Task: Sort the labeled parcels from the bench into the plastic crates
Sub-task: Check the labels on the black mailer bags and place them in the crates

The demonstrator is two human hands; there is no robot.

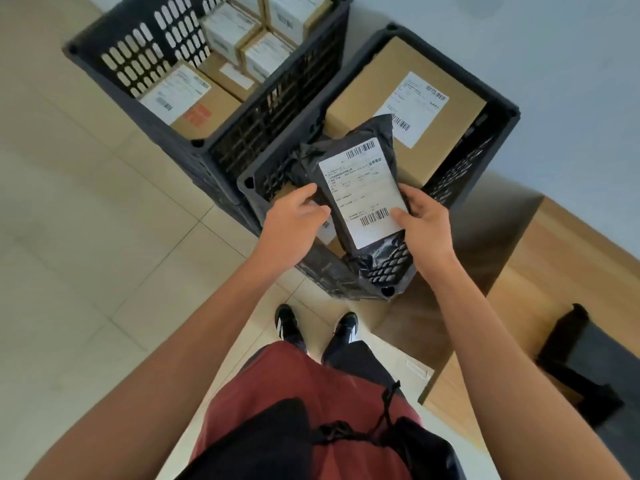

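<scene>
Both my hands hold a black mailer (360, 188) over the right crate (504, 109): left hand (294, 220) grips its left edge, right hand (420, 216) pinches the label.

My arms (194, 344) were bare to past the elbow, no sleeves showing. I wore dark red shorts (294, 386) with a black drawcord (360, 433), a black top (270, 441), and black shoes (287, 323) with white stripes

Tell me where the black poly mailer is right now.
Head view, center: black poly mailer held by both hands, left hand, right hand, over the right crate.
</scene>
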